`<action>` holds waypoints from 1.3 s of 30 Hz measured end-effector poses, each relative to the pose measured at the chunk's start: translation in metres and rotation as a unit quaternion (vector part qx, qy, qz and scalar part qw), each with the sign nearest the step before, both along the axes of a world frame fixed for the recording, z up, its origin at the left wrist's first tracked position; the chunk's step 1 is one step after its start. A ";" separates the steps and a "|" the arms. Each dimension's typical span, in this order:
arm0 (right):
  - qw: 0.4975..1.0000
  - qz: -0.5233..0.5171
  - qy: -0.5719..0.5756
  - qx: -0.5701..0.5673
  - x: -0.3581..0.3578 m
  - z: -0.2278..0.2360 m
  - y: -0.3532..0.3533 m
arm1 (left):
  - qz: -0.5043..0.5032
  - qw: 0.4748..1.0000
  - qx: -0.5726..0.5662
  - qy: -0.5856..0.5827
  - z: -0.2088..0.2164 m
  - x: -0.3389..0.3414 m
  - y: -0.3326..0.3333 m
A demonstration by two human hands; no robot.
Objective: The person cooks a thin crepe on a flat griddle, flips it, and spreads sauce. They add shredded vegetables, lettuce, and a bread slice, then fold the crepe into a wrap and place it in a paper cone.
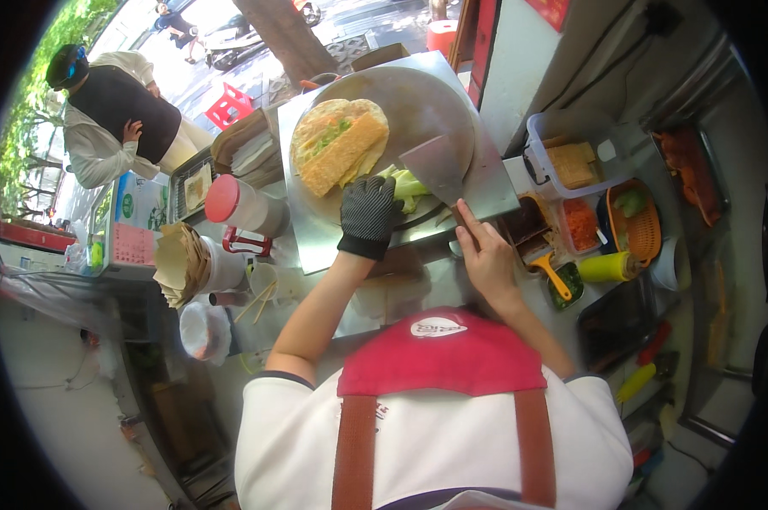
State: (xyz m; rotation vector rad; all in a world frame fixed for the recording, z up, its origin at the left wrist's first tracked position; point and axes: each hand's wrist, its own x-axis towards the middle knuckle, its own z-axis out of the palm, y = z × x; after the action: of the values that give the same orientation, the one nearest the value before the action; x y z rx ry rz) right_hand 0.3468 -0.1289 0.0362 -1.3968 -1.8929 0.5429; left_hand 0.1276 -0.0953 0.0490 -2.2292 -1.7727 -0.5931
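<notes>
A folded, filled crepe (337,151) lies on the left of the round griddle (431,98), with shredded greens showing along its fold and a crisp golden sheet on top. My left hand (369,212), in a dark grip glove, is at the crepe's near edge. Its fingers are curled down on lettuce leaves (409,189), which stick out to the right; the fingertips are hidden. My right hand (488,255) is closed round the handle of a wide metal scraper (435,168). The scraper's flat blade is over the right part of the griddle, apart from the crepe.
To the right are a clear tub of crisp sheets (573,163), shredded carrot (579,225), an orange basket (637,223), a yellow bottle (605,267) and an orange-handled brush (556,276). Left are a red-lidded jar (246,206) and paper bags (180,263). A person (121,110) stands beyond the counter.
</notes>
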 end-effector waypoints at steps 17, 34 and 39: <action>0.991 0.016 -0.123 0.053 -0.036 0.005 0.000 | 0.194 0.961 -0.013 -0.199 0.008 -0.056 -0.116; 0.990 -0.025 -0.107 0.087 -0.044 -0.054 -0.009 | 0.043 0.972 -0.070 -0.219 0.000 -0.045 -0.097; 0.973 -0.157 0.055 0.160 0.036 -0.049 -0.068 | -0.003 0.980 -0.032 -0.198 0.004 -0.025 -0.087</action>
State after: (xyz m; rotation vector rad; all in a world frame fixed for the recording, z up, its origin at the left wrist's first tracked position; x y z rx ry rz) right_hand 0.3826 -0.1965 -0.0132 -1.3827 -1.5491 0.1474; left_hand 0.1023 -0.1827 0.0530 -2.2801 -1.9868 -1.0588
